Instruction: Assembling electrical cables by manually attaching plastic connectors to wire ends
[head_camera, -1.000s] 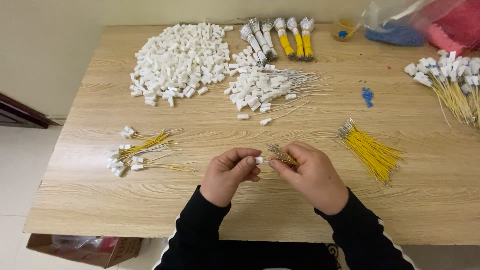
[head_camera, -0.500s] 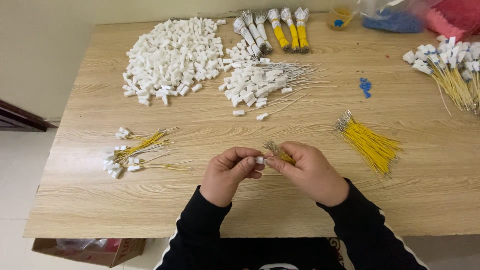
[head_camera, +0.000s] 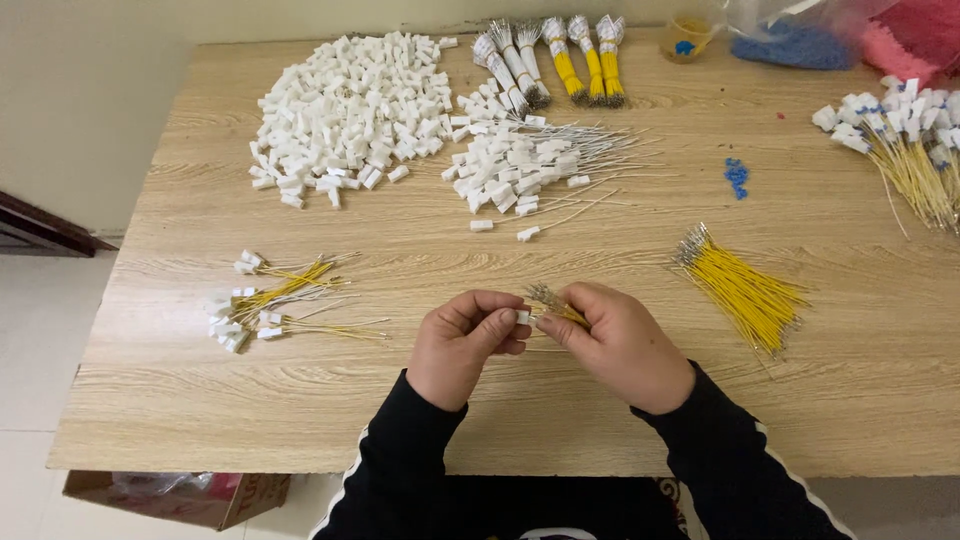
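Hands barely moved, still pinching low over the tabletop (head_camera: 200, 400). Left hand (head_camera: 462, 345) grips white connector (head_camera: 523, 316); right hand (head_camera: 620, 345) grips yellow wires (head_camera: 556, 303). Light, floppy: hold near terminals.

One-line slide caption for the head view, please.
Left hand pinches a small white connector; right hand holds yellow wires.

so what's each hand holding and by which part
Left hand pinches a small white connector at its fingertips. Right hand grips a few yellow wires mid-length, metal tips poking out.
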